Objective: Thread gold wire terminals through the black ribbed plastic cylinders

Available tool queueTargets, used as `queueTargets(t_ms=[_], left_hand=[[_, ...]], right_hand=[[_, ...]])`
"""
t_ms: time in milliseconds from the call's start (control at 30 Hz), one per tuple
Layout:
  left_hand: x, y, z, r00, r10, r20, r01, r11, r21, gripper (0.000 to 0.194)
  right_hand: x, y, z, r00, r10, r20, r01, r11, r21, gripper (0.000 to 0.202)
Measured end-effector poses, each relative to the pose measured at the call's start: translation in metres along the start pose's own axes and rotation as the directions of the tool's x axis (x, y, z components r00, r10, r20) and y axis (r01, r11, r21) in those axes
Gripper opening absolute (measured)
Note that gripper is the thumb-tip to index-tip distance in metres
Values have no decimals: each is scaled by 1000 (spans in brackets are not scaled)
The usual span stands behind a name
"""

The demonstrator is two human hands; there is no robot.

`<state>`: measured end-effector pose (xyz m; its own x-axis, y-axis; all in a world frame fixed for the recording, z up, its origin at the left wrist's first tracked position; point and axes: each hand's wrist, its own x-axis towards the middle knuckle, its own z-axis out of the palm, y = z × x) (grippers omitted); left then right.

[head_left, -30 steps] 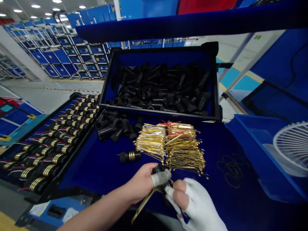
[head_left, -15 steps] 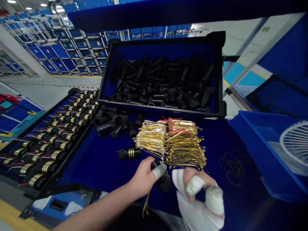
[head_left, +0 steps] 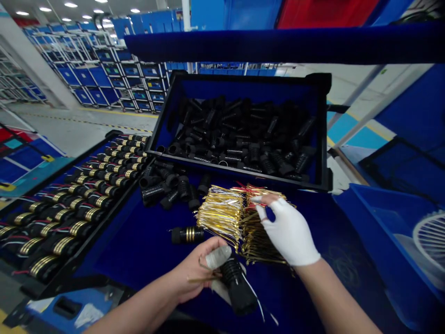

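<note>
My left hand, with tape on the thumb, is closed around a black ribbed cylinder. Thin white wires trail from the cylinder's lower right side, and a bent brass-coloured strip sticks out by my fingers. Over the right-hand pile of gold strips is my right hand, in a white glove with a bare index finger. Its thumb and index finger curve towards red-wired strips, their tips slightly apart. Beside that pile lie gold strips with white wires. A cylinder with gold bands rests left of them.
A black-rimmed bin full of black cylinders stands behind the piles. Loose black cylinders lie at its front left corner. On the left, a tray holds rows of gold-banded cylinders. At right are a blue bin and a white fan.
My right hand has moved up and away from my left hand, onto the gold strips. The cylinder in my left hand has turned, showing its white wires. The camera view has tilted upward.
</note>
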<state>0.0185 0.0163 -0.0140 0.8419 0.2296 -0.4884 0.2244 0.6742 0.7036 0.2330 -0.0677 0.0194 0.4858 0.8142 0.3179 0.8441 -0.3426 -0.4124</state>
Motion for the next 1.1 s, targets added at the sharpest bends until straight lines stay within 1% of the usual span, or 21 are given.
queueTargets(t_ms=[67, 133, 233, 333, 400, 467, 533, 600, 667, 700, 733, 767, 800, 833, 867, 933, 967, 1000, 1033, 1067, 1100], left_hand=[[0, 5, 0, 1000, -7, -24, 6, 998, -59, 46], [1, 10, 0, 999, -21, -35, 17, 994, -107, 52], [3, 13, -2, 997, -72, 16, 73, 986, -147, 68], [3, 10, -8, 995, -75, 70, 88, 976, -197, 76], [3, 8, -11, 995, -58, 78, 74, 973, -219, 78], [3, 7, -14, 995, -50, 81, 68, 970, -233, 79], [4, 6, -17, 995, -51, 88, 71, 967, -246, 79], [4, 6, -20, 994, -57, 92, 79, 961, -264, 76], [5, 5, -22, 994, -60, 96, 86, 954, -288, 72], [5, 4, -23, 993, -60, 99, 87, 949, -302, 71], [6, 4, -24, 993, -59, 102, 89, 945, -315, 68], [6, 3, -23, 993, -57, 105, 89, 941, -328, 66], [6, 2, -23, 992, -59, 111, 93, 937, -336, 64], [6, 1, -21, 991, -59, 116, 96, 934, -344, 63], [6, 1, -19, 991, -58, 123, 98, 931, -352, 61], [5, 0, -14, 991, -52, 126, 96, 921, -377, 57], [4, 1, -12, 992, -53, 116, 96, 910, -403, 55], [3, 2, -9, 993, -62, 97, 99, 891, -442, 52], [1, 4, -7, 994, -84, 73, 110, 863, -493, 49], [-1, 6, -6, 992, -120, 48, 127, 829, -545, 47], [-3, 9, -5, 987, -159, 21, 141, 792, -594, 46]], right_hand=[[26, 9, 10, 999, -2, 41, 4, 999, -49, 25], [50, 11, 23, 995, -8, 104, 20, 994, -111, 26], [79, 7, 45, 985, 21, 172, 17, 977, -213, 28], [96, 4, 60, 974, 63, 217, 3, 957, -289, 27], [99, 2, 63, 971, 68, 228, 7, 949, -315, 23], [95, 0, 59, 976, 51, 213, 21, 946, -322, 17], [86, -4, 47, 987, 19, 162, 33, 948, -317, 19], [72, -8, 26, 997, -4, 79, 28, 951, -309, 24], [56, -11, -2, 996, -37, -81, 13, 960, -279, 25], [48, -12, -16, 978, -63, -198, 9, 966, -260, 24], [41, -12, -30, 931, -106, -349, 21, 971, -239, 23], [34, -10, -41, 872, -138, -469, 26, 971, -238, 23], [28, -7, -49, 822, -158, -547, 24, 970, -243, 22], [23, -3, -52, 807, -160, -569, 21, 970, -243, 22], [19, 3, -52, 835, -147, -530, 21, 971, -236, 22], [14, 16, -41, 926, -105, -363, 44, 984, -172, 19], [12, 22, -33, 954, -96, -283, 61, 990, -130, 18], [10, 28, -25, 962, -88, -260, 64, 993, -101, 18], [8, 32, -20, 962, -71, -264, 52, 996, -77, 18], [6, 34, -17, 953, -43, -301, 24, 998, -66, 20], [4, 35, -16, 933, 8, -359, -26, 999, -45, 22]])
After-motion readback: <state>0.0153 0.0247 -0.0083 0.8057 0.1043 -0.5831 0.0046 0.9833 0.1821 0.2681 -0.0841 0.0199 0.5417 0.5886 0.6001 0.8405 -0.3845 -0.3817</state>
